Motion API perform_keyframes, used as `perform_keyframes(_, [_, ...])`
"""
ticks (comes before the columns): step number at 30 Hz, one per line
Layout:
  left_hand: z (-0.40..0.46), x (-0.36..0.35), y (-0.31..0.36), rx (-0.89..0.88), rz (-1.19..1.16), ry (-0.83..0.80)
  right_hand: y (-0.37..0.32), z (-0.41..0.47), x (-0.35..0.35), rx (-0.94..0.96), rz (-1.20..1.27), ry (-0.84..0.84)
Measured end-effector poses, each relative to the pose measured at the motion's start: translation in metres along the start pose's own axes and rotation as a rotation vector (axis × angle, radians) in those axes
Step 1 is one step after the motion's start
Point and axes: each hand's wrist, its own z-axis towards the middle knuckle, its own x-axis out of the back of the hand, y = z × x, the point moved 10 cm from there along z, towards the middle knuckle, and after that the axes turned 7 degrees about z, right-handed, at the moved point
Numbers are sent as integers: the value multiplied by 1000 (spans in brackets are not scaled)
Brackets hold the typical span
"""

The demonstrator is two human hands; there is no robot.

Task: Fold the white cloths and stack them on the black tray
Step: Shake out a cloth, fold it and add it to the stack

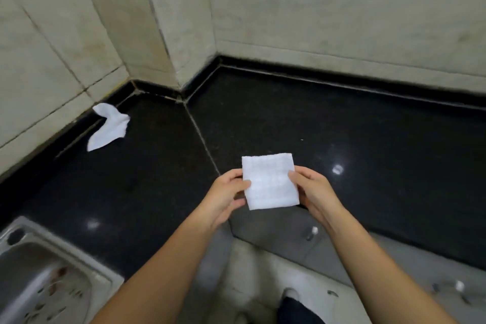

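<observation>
A folded white cloth (pixel 269 180), a small flat square, is held above the front edge of the black stone counter (pixel 368 144). My left hand (pixel 226 193) pinches its left edge and my right hand (pixel 314 193) pinches its right edge. A second white cloth (pixel 109 126) lies crumpled and unfolded on the counter at the far left, against the tiled wall. No black tray is in view.
A steel sink (pixel 44 271) with scraps in its basin sits at the lower left. Beige tiled walls (pixel 315 8) close off the counter at the back and left. Below the counter's edge are cabinet fronts with small knobs (pixel 314 231) and the floor.
</observation>
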Motion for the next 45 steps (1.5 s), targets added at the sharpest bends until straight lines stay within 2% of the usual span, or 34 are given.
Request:
perform_keyframes(8, [-40, -281, -53, 6, 279, -508, -3, -150, 272, 121, 212, 440])
perform_keyframes(14, [-140, -529, -143, 53, 408, -840, 13, -321, 487, 196, 374, 786])
perform_keyframes(18, [-218, -658, -184, 68, 438, -964, 12, -421, 600, 237, 437, 947])
perform_keyframes(24, [-264, -786, -194, 84, 424, -1040, -9, -483, 708, 245, 451, 986])
perform_keyframes(31, [-245, -936, -162, 31, 391, -1077, -94, -475, 835, 348, 405, 1014])
perform_keyframes(39, [-212, -1116, -49, -172, 351, -1107, -252, -432, 982, 475, 330, 970])
perform_keyframes(45, [-169, -1205, 44, -298, 295, -941, -382, -382, 1064, 528, 53, 928])
